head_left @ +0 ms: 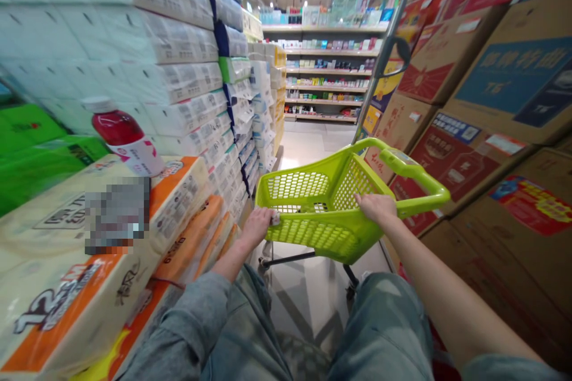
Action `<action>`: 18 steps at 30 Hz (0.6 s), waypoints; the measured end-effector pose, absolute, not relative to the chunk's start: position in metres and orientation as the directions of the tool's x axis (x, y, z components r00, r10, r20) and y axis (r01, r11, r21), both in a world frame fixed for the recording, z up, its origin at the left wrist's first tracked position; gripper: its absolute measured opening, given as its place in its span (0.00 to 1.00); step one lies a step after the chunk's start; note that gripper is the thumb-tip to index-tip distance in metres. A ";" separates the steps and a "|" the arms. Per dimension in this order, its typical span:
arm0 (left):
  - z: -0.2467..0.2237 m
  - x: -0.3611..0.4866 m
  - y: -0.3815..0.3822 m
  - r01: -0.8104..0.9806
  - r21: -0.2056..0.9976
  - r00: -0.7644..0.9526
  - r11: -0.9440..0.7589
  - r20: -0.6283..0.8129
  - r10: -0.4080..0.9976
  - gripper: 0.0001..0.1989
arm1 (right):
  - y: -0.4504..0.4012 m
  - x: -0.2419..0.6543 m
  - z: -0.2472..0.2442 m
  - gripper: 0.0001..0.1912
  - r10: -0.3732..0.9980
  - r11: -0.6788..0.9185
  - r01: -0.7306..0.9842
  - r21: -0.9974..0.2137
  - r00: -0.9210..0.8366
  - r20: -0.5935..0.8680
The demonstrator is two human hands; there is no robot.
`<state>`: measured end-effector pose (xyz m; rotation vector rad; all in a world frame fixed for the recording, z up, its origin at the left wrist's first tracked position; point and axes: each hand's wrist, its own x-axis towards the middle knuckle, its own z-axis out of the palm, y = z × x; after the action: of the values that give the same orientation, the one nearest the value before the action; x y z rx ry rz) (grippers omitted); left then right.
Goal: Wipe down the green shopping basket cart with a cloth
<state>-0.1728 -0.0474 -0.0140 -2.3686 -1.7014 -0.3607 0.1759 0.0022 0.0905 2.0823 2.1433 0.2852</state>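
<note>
A lime-green shopping cart (308, 227) stands sideways in front of my knees, its handle to the right. No goods show inside its basket. My left hand (259, 225) is closed on the basket's rim at the left corner; something small and whitish shows at its fingertips, too blurred to name. Further right, my right hand (376, 209) grips the near rim close to the handle end. To my left, a bottle (127, 137) of red drink with a white cap stands on a tissue pack (67, 286). Beside the bottle lies a dark flat object (118, 214), its picture pixelated.
Stacked tissue packs (179, 41) rise along the left side. Cardboard cartons (504, 71) are piled on the right, with a metal pole (388, 41) in front of them. Beyond the cart, tiled floor (308, 137) leads to stocked shelves (328, 71).
</note>
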 end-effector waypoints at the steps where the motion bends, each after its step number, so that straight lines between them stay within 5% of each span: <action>1: -0.013 -0.172 -0.050 0.947 -0.029 0.314 -0.321 0.312 0.897 0.10 | 0.000 0.172 0.087 0.34 0.996 0.034 0.968 0.247 -0.053 0.069; 6: -0.011 -0.168 -0.062 0.946 -0.045 0.318 -0.321 0.308 0.896 0.10 | -0.008 0.148 0.074 0.36 0.985 0.066 0.967 0.247 -0.102 0.136; 18: -0.003 -0.150 -0.076 0.948 -0.018 0.312 -0.317 0.240 0.919 0.08 | 0.000 0.143 0.079 0.33 0.996 0.087 0.964 0.252 -0.076 -0.054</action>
<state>-0.1499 -0.0764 -0.0027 -2.4146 -1.7339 -0.2784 0.1433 0.0003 0.0787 1.9776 2.1485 0.2209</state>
